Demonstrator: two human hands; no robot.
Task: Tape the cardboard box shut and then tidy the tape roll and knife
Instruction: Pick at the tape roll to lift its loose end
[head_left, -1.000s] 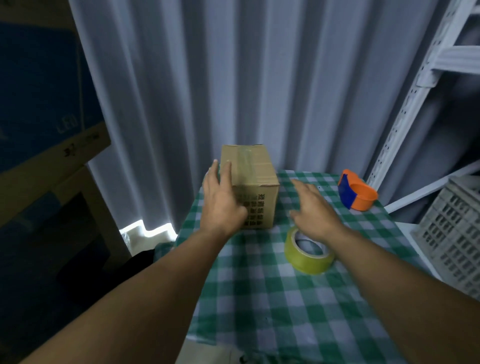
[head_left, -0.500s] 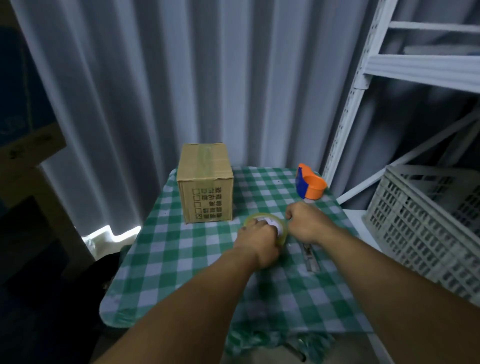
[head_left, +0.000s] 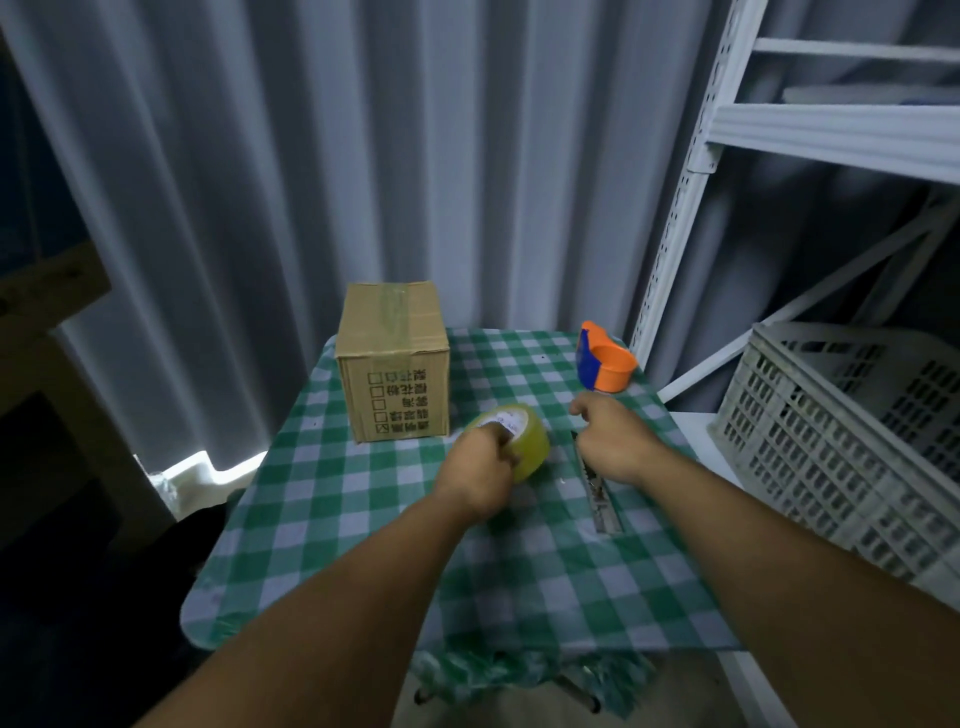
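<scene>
A closed cardboard box (head_left: 393, 364) stands at the table's back left, with a strip of clear tape along its top. My left hand (head_left: 480, 475) grips the yellow tape roll (head_left: 522, 441) and holds it tilted up, just off the cloth, in front of the box. My right hand (head_left: 613, 441) hovers to the right of the roll with its fingers curled; I cannot see whether it pinches a tape end. Under that hand lies a grey utility knife (head_left: 597, 499) on the cloth, pointing towards me.
A green checked cloth (head_left: 363, 545) covers the small table. An orange and blue tape dispenser (head_left: 605, 364) sits at the back right corner. A white slotted crate (head_left: 841, 431) and a white metal shelf (head_left: 675, 218) stand to the right. Grey curtains hang behind.
My left hand has lifted and tilted the tape roll off the cloth. My right hand has come away from the roll to the right. A second ago both hands were by the box.
</scene>
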